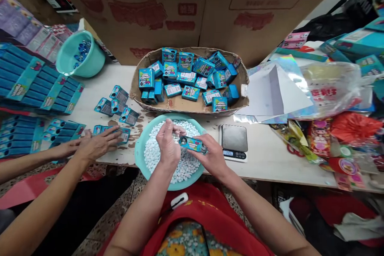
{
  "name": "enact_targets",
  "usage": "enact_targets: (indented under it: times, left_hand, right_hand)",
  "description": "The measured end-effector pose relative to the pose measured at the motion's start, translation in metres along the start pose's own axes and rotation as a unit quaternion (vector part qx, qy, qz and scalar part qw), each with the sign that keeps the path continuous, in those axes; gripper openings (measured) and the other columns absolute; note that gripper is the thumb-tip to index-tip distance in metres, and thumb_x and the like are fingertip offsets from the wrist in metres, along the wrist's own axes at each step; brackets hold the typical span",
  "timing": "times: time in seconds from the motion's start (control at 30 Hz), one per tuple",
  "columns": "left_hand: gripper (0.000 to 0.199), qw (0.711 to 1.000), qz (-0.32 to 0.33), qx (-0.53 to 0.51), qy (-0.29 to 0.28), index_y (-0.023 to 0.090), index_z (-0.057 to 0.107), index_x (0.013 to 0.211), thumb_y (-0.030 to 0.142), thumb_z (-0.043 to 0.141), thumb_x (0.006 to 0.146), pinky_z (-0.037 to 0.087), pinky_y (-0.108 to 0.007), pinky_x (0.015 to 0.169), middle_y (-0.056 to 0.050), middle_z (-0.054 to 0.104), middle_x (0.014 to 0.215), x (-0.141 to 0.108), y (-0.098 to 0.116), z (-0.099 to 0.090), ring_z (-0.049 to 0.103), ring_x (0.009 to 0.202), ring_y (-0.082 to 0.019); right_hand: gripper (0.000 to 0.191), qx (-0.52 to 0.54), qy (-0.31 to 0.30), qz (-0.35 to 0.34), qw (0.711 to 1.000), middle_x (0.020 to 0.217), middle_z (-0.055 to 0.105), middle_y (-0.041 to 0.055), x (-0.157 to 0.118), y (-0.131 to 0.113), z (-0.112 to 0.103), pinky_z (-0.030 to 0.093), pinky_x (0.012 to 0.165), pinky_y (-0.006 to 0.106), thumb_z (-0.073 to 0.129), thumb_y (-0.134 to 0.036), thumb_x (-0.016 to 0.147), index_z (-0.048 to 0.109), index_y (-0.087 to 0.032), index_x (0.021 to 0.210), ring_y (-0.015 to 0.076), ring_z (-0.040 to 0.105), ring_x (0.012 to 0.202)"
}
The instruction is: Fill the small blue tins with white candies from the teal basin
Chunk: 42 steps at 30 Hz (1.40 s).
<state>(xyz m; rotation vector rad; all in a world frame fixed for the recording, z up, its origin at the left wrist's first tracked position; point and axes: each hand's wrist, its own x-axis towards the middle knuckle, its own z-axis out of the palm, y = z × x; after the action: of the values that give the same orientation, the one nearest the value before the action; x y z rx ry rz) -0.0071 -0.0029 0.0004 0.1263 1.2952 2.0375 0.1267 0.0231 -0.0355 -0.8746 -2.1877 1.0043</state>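
My right hand (212,153) grips a small blue candy box (192,144) marked "Caramelo Macizo", lying on its side above the bowl. A dark round opening shows at the box's left end. Right beside that end, my left hand (168,146) is closed with its fingers curled and thumb up; what lies inside them is hidden. Beneath both hands stands a turquoise bowl (139,156) filled with small white candies (186,170). To the right of the bowl a digital scale (234,138) rests on the table, its display lit.
A cut-down cardboard tray (192,106) behind the bowl holds several blue boxes. On the left, another person's hands (99,144) touch small boxes (124,135). A turquoise bucket (96,58) stands back left. Paper (264,92) and plastic bags (330,88) lie to the right.
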Motion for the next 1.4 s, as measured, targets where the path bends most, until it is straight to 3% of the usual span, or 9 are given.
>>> enact_targets:
  times: [0.23, 0.47, 0.6, 0.73, 0.9, 1.1, 1.2, 1.3, 1.4]
  left_hand:
    - [0.037, 0.999, 0.01, 0.019, -0.03, 0.015, 0.048, 0.06, 0.042, 0.06, 0.083, 0.041, -0.021, 0.054, 0.002, 0.045, 0.058, 0.002, -0.001, 0.004, 0.047, 0.054, -0.008]
    - [0.043, 0.998, -0.035, 0.032, -0.031, 0.016, 0.043, 0.059, 0.048, 0.062, 0.079, 0.02, -0.018, 0.037, 0.005, 0.033, 0.054, 0.012, -0.005, 0.011, 0.031, 0.042, -0.004]
    - [0.042, 0.981, -0.031, 0.171, -0.085, 0.018, 0.044, 0.061, 0.052, 0.051, 0.085, 0.028, -0.019, 0.04, 0.004, 0.037, 0.054, 0.018, -0.008, -0.01, 0.037, 0.043, -0.007]
    - [0.023, 0.814, 0.103, 0.537, -0.199, 0.021, 0.063, 0.076, 0.043, 0.06, 0.079, 0.048, -0.034, 0.078, -0.006, 0.064, 0.086, 0.048, 0.001, -0.054, 0.059, 0.087, -0.021]
    - [0.031, 0.646, 0.312, 0.695, -0.048, 0.016, 0.058, 0.112, 0.025, 0.049, 0.085, 0.04, -0.042, 0.097, -0.013, 0.06, 0.111, 0.149, 0.035, -0.064, 0.052, 0.11, -0.026]
    - [0.081, 0.447, 0.267, 0.843, -0.132, 0.017, 0.021, 0.146, 0.013, 0.055, 0.073, 0.028, -0.059, 0.102, -0.018, 0.013, 0.153, 0.274, 0.06, -0.029, 0.01, 0.139, -0.038]
    - [0.091, 0.391, 0.23, 0.867, -0.208, 0.019, 0.018, 0.147, 0.016, 0.061, 0.067, 0.02, -0.066, 0.102, -0.02, 0.019, 0.15, 0.303, 0.062, -0.021, 0.015, 0.138, -0.04]
    - [0.088, 0.429, 0.261, 0.843, -0.19, 0.02, 0.03, 0.142, 0.024, 0.068, 0.063, 0.011, -0.069, 0.102, -0.02, 0.034, 0.14, 0.298, 0.067, -0.015, 0.027, 0.131, -0.04]
    - [0.091, 0.608, 0.247, 0.732, -0.183, 0.02, 0.037, 0.138, 0.04, 0.074, 0.057, 0.023, -0.06, 0.104, -0.017, 0.041, 0.133, 0.255, 0.074, -0.009, 0.036, 0.125, -0.038]
  right_hand:
    - [0.034, 0.001, 0.006, 0.014, 1.0, 0.093, 0.064, 0.0066, 0.005, 0.003, 0.002, 0.047, 0.077, 0.036, 0.07, -0.039, 0.077, 0.061, -0.022, 0.104, 0.0234, 0.059, 0.088]
    - [0.036, 0.013, 0.01, 0.029, 0.999, 0.094, 0.065, 0.0065, 0.01, 0.012, 0.001, 0.047, 0.081, 0.037, 0.073, -0.038, 0.074, 0.062, -0.021, 0.104, 0.024, 0.059, 0.09]
    - [0.034, 0.075, 0.02, 0.073, 0.994, 0.095, 0.064, 0.0059, 0.006, 0.017, -0.013, 0.049, 0.08, 0.035, 0.072, -0.038, 0.075, 0.063, -0.022, 0.103, 0.0227, 0.06, 0.091]
    - [0.035, 0.087, 0.099, 0.155, 0.979, 0.1, 0.063, 0.0052, -0.018, 0.041, -0.048, 0.049, 0.081, 0.034, 0.071, -0.04, 0.075, 0.062, -0.022, 0.103, 0.0215, 0.061, 0.09]
    - [0.052, 0.001, 0.274, 0.295, 0.916, 0.092, 0.065, 0.0051, -0.052, 0.112, -0.081, 0.049, 0.077, 0.038, 0.073, -0.051, 0.065, 0.062, -0.019, 0.104, 0.0222, 0.061, 0.08]
    - [0.061, 0.014, 0.336, 0.339, 0.879, 0.097, 0.064, 0.0084, -0.06, 0.169, -0.074, 0.049, 0.084, 0.044, 0.073, -0.054, 0.063, 0.06, -0.015, 0.109, 0.0243, 0.062, 0.084]
    - [0.067, -0.016, 0.323, 0.296, 0.899, 0.114, 0.058, 0.012, -0.065, 0.164, -0.072, 0.047, 0.091, 0.047, 0.072, -0.05, 0.068, 0.052, -0.016, 0.121, 0.027, 0.058, 0.102]
    - [0.076, -0.107, 0.354, 0.225, 0.902, 0.133, 0.043, 0.0167, -0.074, 0.141, -0.079, 0.044, 0.096, 0.05, 0.071, -0.044, 0.072, 0.04, -0.016, 0.135, 0.0302, 0.044, 0.122]
    - [0.072, -0.171, 0.377, 0.165, 0.895, 0.132, 0.044, 0.0176, -0.081, 0.11, -0.084, 0.044, 0.095, 0.053, 0.072, -0.036, 0.074, 0.04, -0.017, 0.136, 0.0321, 0.042, 0.124]
